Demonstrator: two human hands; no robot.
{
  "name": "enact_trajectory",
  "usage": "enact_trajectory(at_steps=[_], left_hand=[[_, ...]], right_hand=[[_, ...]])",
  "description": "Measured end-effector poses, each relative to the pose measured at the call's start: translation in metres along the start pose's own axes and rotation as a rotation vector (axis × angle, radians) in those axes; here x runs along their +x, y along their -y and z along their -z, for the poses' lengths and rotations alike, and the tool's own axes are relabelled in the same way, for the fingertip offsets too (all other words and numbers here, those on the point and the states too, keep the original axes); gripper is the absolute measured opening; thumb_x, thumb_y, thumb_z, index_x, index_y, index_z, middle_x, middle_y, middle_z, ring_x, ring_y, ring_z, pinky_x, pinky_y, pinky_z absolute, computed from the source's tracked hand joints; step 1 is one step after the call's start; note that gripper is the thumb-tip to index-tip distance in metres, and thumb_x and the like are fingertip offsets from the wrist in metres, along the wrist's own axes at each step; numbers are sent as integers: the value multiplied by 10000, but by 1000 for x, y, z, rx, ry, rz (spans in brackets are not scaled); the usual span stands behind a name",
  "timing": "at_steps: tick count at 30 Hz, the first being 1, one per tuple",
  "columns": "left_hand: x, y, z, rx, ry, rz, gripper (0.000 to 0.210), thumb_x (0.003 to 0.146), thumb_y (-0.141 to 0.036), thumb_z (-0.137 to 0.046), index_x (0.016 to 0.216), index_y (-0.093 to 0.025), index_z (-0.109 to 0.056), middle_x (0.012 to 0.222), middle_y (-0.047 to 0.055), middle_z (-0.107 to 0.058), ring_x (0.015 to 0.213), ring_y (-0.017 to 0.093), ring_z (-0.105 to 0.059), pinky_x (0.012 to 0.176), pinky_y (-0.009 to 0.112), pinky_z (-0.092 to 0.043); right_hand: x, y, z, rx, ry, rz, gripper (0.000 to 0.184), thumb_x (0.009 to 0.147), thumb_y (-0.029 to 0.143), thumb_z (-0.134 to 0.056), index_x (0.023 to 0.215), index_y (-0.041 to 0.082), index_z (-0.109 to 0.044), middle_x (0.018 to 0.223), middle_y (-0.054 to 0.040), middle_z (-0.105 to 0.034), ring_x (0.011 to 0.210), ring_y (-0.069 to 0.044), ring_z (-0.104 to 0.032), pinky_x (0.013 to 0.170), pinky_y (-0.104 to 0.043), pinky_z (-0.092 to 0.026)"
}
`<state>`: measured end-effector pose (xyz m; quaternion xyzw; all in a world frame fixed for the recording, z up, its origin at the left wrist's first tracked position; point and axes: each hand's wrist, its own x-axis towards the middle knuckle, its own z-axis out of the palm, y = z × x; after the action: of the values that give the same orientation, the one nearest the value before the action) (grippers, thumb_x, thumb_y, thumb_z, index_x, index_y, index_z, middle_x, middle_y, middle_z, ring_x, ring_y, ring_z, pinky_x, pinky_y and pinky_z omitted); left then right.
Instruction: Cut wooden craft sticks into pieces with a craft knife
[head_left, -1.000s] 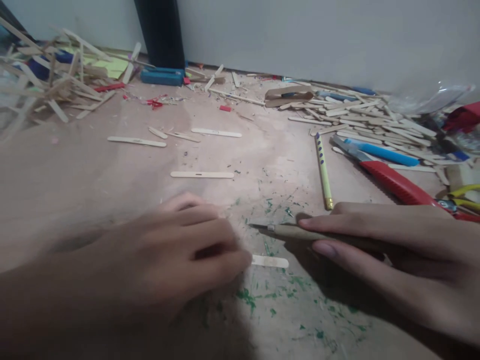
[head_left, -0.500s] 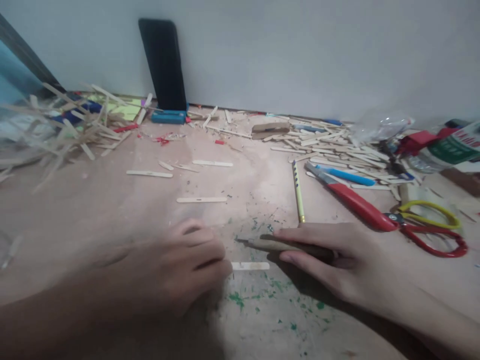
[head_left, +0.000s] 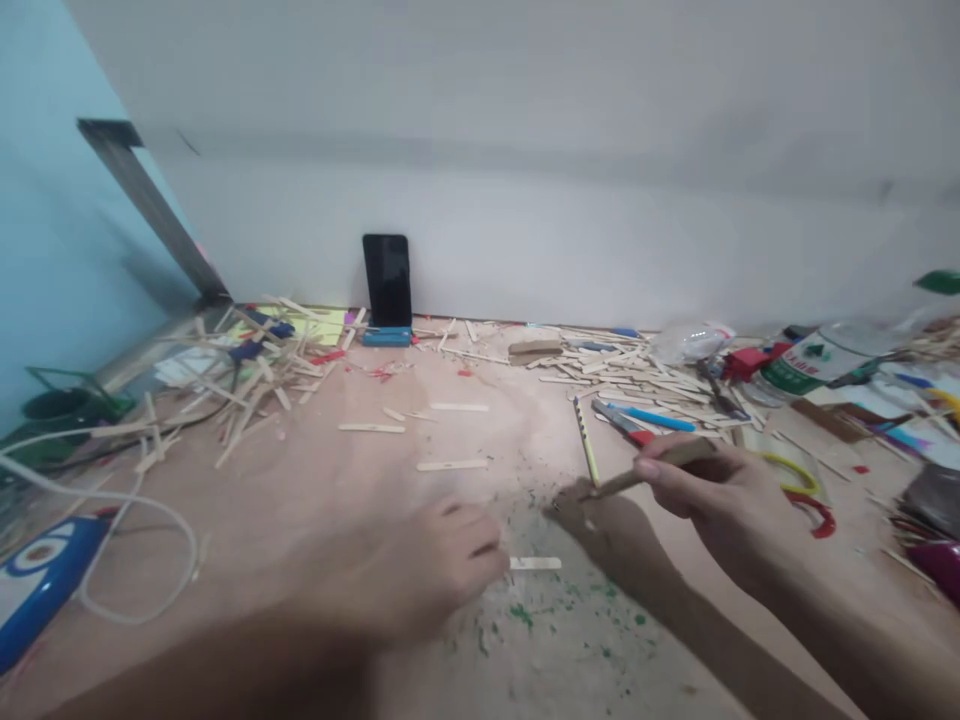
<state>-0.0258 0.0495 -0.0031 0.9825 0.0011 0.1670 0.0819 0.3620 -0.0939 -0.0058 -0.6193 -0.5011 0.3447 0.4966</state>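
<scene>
I am seeing my left hand [head_left: 427, 570] pressing, fingers curled, on a short wooden stick [head_left: 535, 563] lying on the desk [head_left: 300, 500]. At 3 o'clock from it, my right hand [head_left: 720, 500] is gripping a craft knife [head_left: 645, 470], lifted and tilted.

Single head-worn view, set above the near edge of a wooden worktable [head_left: 315, 480] and facing forward and slightly down across it toward a pale wall [head_left: 525, 230]. The wearer's forearms enter from the bottom edge, the left hand [head_left: 420, 570] and right hand [head_left: 720, 495] lying close under the lens and filling the lower third. The far table edge, where a dark phone [head_left: 387, 280] stands upright against the wall, sits at mid-height, well away from the camera. A light blue side wall [head_left: 52, 250] closes the left margin; clutter runs off the right margin. The picture is blurred, most strongly nearest the lens. No second view shares the scene.
</scene>
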Motion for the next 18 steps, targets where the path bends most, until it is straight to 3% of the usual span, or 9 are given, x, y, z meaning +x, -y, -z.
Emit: enact_trajectory(at_steps=[4,6,8,15,18], left_hand=[[-2,3,-8,13,19,78,174,1221,-305,-910,1141,-194,-802,1128,21,-827,1038,218,-818,970,401,-752],[-1,6,-12,19,17,128,209,1235,-368,-917,1179,-189,-824,1176,39,-848,1070,226,-839,979,412,-772],[1,11,-13,24,9,169,232,1239,-403,-919,1222,-186,-837,1218,52,-859,1101,236,-851,991,425,-782],[5,33,0,16,4,240,275,1245,-445,-917,1292,-182,-853,1258,65,-873,1120,247,-866,1016,451,-794],[11,46,12,15,16,293,272,1242,-426,-922,1352,-184,-861,1380,92,-882,1232,278,-877,1098,502,-797]], right_hand=[[2,37,-10,26,-67,53,274,1222,572,-920,1221,304,-866,1247,-56,-880,1075,-284,-849,871,-403,-762],[10,48,-23,51,-77,52,379,1229,556,-909,1395,220,-850,1369,-88,-868,1143,-281,-865,996,-483,-779],[25,53,-36,93,-79,36,432,1233,564,-900,1496,228,-833,1463,-113,-857,1203,-296,-867,1043,-516,-783],[91,80,-49,216,48,22,470,1231,556,-904,1547,219,-814,1496,-123,-847,1216,-301,-868,1031,-517,-784],[120,103,-47,309,128,60,441,1254,626,-856,1411,214,-828,1289,-77,-857,992,-227,-831,868,-410,-753]])
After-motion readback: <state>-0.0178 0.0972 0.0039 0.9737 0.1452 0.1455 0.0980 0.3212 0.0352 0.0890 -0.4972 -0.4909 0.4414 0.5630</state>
